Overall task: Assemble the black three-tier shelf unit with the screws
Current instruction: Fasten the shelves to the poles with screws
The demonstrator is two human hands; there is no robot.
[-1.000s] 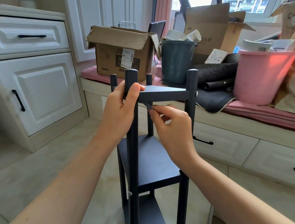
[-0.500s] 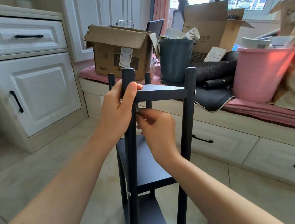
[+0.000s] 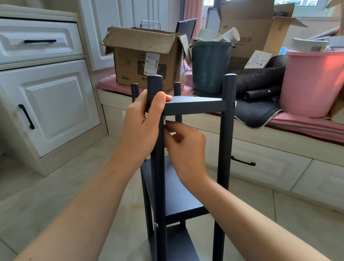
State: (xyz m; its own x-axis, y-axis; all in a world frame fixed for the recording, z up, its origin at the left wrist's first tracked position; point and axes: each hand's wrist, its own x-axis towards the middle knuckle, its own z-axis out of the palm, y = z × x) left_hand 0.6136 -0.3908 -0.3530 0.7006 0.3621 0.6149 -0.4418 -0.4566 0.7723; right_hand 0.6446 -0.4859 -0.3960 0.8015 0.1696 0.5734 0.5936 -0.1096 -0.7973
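The black three-tier shelf unit stands upright on the floor in front of me, its top tier (image 3: 196, 106) at hand height and its middle tier (image 3: 174, 191) below. My left hand (image 3: 140, 125) is wrapped around the front-left post (image 3: 161, 192) near its top, thumb lying on the top tier's edge. My right hand (image 3: 186, 150) is pinched on a small silver screw (image 3: 164, 120) pressed against that post just under the top tier. A screw head (image 3: 234, 104) shows on the front-right post (image 3: 224, 155), and another screw (image 3: 155, 224) sits lower on the left post.
A white cabinet (image 3: 44, 102) stands at the left. Behind the shelf runs a window bench with drawers (image 3: 268, 165), holding a cardboard box (image 3: 144, 61), a dark bucket (image 3: 210, 67), rolled black mats (image 3: 258, 79) and a pink bucket (image 3: 317, 80). Tiled floor (image 3: 46, 198) lies around the shelf.
My right hand has moved left from under the top tier to the front-left post, bringing the screw against it. The left hand keeps its grip on the post.
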